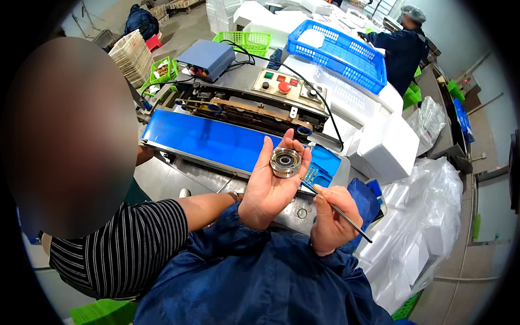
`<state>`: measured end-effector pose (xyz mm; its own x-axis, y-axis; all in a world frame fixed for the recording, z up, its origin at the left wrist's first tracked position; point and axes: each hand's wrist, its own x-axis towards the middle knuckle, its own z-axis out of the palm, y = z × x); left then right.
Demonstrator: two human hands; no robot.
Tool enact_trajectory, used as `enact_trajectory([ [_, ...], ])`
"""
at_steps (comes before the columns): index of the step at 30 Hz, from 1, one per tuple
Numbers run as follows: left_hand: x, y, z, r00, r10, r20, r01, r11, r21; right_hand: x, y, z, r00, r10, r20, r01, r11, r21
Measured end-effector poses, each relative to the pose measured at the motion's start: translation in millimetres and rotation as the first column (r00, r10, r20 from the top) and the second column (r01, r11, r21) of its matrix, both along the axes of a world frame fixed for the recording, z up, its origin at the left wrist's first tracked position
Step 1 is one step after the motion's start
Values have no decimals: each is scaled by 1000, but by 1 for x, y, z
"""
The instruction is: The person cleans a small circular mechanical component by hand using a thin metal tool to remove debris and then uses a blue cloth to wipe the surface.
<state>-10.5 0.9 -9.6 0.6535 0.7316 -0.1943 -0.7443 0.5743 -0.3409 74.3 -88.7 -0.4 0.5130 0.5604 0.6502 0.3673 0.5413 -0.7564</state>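
My left hand (265,189), palm up with its fingers partly curled, holds a round metal wheel (285,161) that has a dark ring-shaped centre and brassy bits along its rim. Pinched between the fingers of my right hand (336,216) is a thin metal tool that looks like tweezers (353,223). Its tip points up and left, just beside the left fingers and the wheel. Behind the hands, an opened blue plastic case (327,157) holds rows of small brass-coloured pieces (311,174). Whether the tip grips a piece is too small to tell.
A machine with a blue conveyor belt (200,138) and a control panel (284,84) stands ahead. Thin rings (301,213) lie on the metal surface. At left, a person in a striped shirt (119,249) is close by. White foam boxes (387,146) and plastic wrap (417,227) are at right.
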Motion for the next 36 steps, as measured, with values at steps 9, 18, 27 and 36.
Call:
enact_trajectory([
  [9,-7,-4,16,998,20,61,-21,999,26,-11,6,-3,987,-39,154,22,994,110],
  [18,-6,-9,22,997,16,79,-18,999,31,-14,6,-4,990,-26,141,6,989,147],
  [27,-8,-10,25,994,17,110,-18,1000,15,-18,6,-2,990,-40,136,15,984,175],
  [36,-5,-11,29,996,57,67,-61,996,70,-19,9,-4,997,-26,66,14,984,176],
])
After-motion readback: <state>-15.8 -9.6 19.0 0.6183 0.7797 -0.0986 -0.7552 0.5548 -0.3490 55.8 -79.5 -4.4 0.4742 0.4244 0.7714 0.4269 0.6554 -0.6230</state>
